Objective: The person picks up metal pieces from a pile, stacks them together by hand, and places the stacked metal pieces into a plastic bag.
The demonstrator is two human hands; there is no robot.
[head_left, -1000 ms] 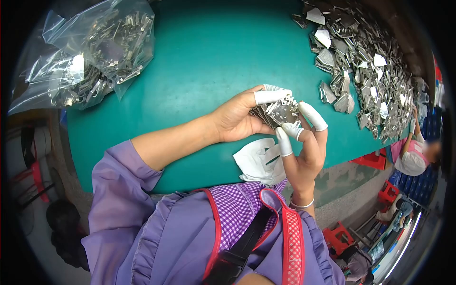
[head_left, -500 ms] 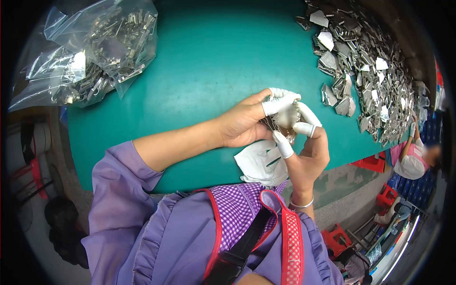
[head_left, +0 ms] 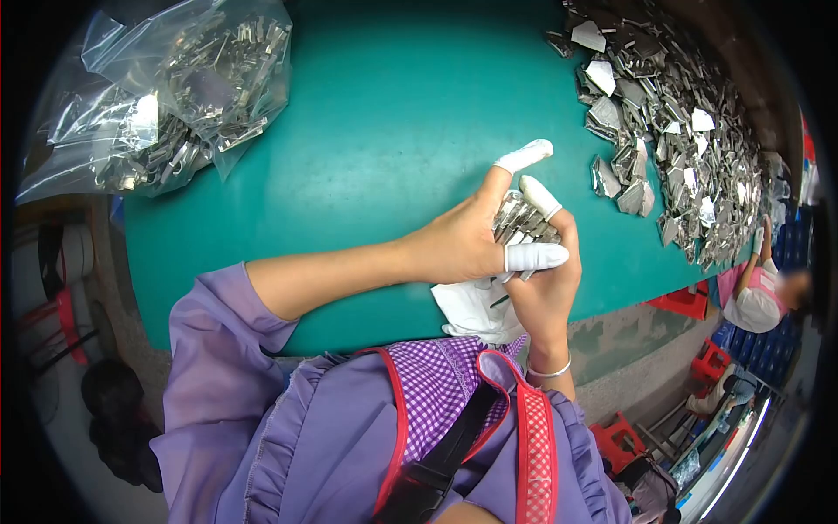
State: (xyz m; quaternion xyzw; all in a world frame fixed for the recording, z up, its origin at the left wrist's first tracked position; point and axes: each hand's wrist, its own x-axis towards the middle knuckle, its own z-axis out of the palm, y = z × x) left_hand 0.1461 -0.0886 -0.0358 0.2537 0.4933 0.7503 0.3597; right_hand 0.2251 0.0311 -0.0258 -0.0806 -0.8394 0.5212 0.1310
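A small bundle of shiny metal pieces is held between my two hands, above the table's near edge. My left hand reaches in from the left and grips the bundle's side. One of its white-covered fingers lies across the front of the pieces, and another sticks out up and away from them. From below and the right, my right hand is closed around the same bundle, a white-covered digit pressed along its upper right. Its other fingers are mostly hidden. Beneath the hands a white cloth glove lies on the green table.
A large heap of flat metal pieces covers the table's right side. At the upper left lies a clear plastic bag full of metal parts. Beyond the right edge are a co-worker in pink and white and red stools.
My left hand has shifted its grip, one finger now lifted away from the bundle. The pieces have turned, so their stacked edges show instead of a flat face. My right hand has moved slightly left.
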